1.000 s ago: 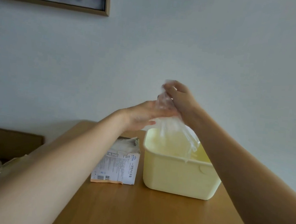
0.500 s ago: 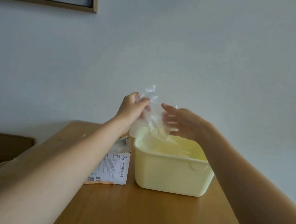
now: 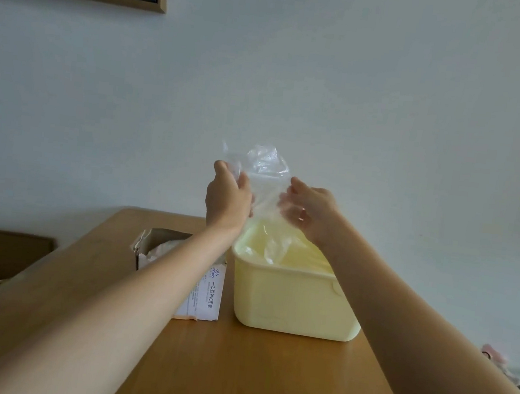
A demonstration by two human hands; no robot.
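**Plastic film (image 3: 265, 178), clear: held above yellow tub**

Location: in the air over the tub's back left corner, crumpled at the top, with its lower end hanging down inside the rim.
Holders: left hand (image 3: 228, 198), fingers curled round the film's left edge; right hand (image 3: 310, 211), thumb up, fingers bent and pinching the right edge. Both forearms are stretched forward.
Yellow tub (image 3: 292, 299): open, standing on the wooden table (image 3: 250, 372).
Printed carton (image 3: 206, 294): just left of the tub, top torn open, pale crumpled material inside.
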